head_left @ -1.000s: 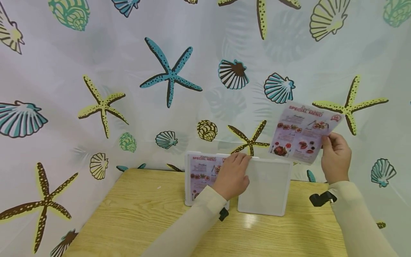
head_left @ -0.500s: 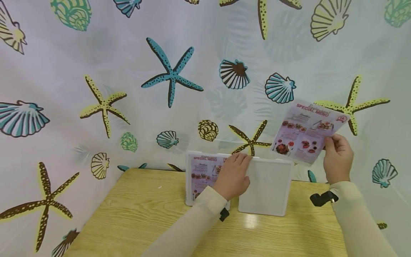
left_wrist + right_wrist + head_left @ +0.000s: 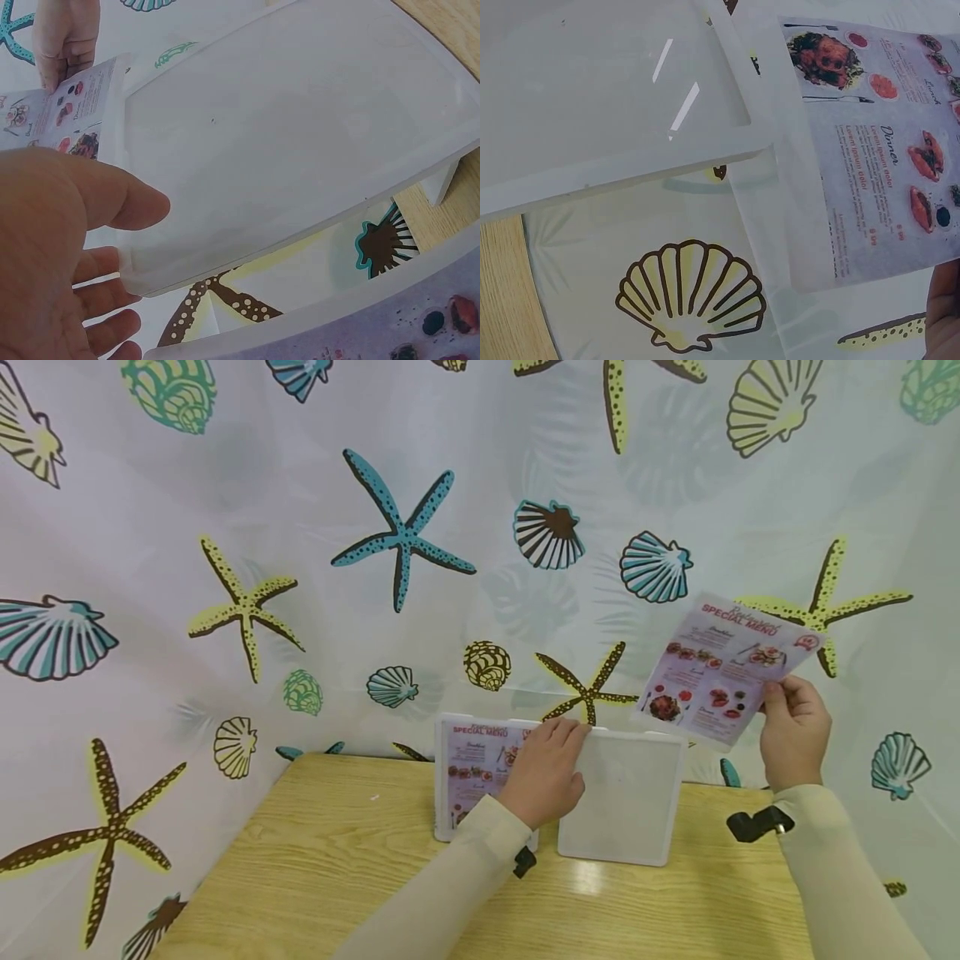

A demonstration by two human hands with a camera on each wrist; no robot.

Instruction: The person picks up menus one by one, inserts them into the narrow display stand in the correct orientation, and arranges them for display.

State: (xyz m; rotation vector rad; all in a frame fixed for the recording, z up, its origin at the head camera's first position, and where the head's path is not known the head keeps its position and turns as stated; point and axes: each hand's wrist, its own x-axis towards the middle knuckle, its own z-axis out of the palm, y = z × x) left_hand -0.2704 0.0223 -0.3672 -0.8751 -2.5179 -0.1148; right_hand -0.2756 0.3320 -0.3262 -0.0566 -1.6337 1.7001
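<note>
My right hand [image 3: 797, 732] pinches a printed menu sheet [image 3: 731, 668] by its right edge, raised at the upper right of an upright white display stand [image 3: 621, 797] with a blank front. The right wrist view shows the lower part of this menu sheet [image 3: 885, 150] beside the stand's corner. My left hand [image 3: 543, 772] holds the blank stand at its upper left corner. In the left wrist view, the thumb of the left hand [image 3: 45, 247] lies before the stand's face while the fingers reach round the edge.
Just left of the blank stand, a second white stand [image 3: 440, 777] holds a matching menu, partly hidden by my left hand. Both stand on a wooden table [image 3: 322, 860] against a curtain [image 3: 285, 485] printed with starfish and shells.
My right hand has drifted slightly right with the menu sheet, which has tilted a little more. The left hand and both stands keep their places.
</note>
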